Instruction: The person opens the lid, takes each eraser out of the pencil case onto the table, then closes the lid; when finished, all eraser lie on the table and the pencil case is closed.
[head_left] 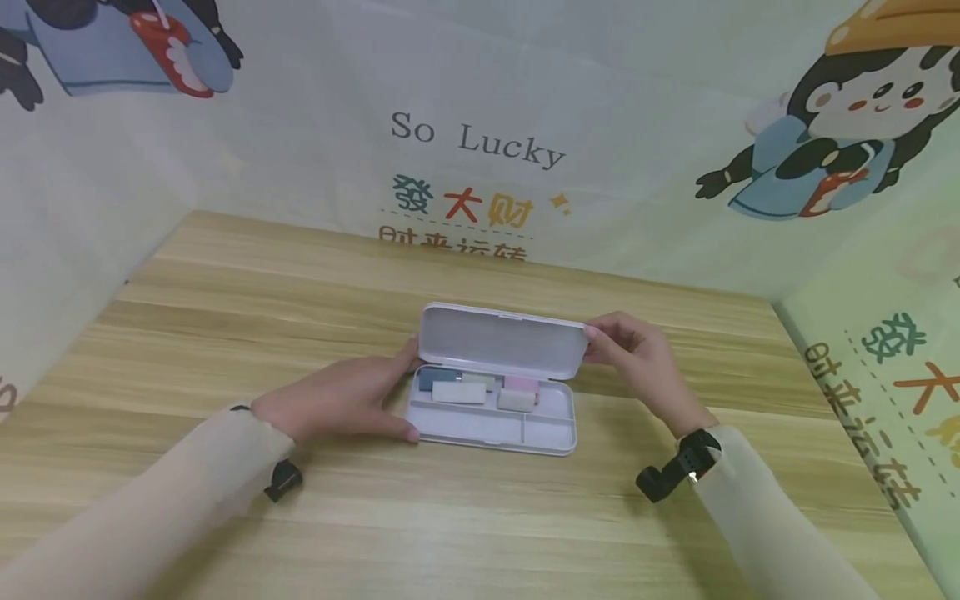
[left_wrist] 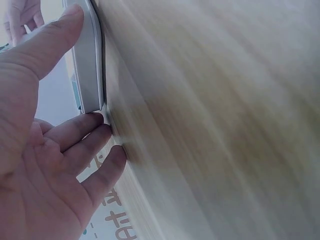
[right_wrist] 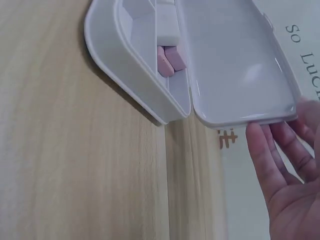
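A white pencil case point(head_left: 465, 422) lies on the table with its hinged lid point(head_left: 498, 340) raised at the back. In its rear compartment sit a white eraser point(head_left: 459, 392), a pink and white eraser point(head_left: 517, 400) and a dark blue piece point(head_left: 437, 379). My left hand point(head_left: 341, 396) holds the case's left end, thumb at the front corner and fingers at the rear one. At the lid's right edge, my right hand point(head_left: 641, 358) pinches it between thumb and fingers. The right wrist view shows pink erasers point(right_wrist: 171, 61) beside a white one.
The case stands mid-table on a wood-grain tabletop point(head_left: 450, 525). A printed cloth point(head_left: 300, 133) hangs along the back and both sides of the table. Black wrist cameras point(head_left: 678, 467) are strapped to both forearms.
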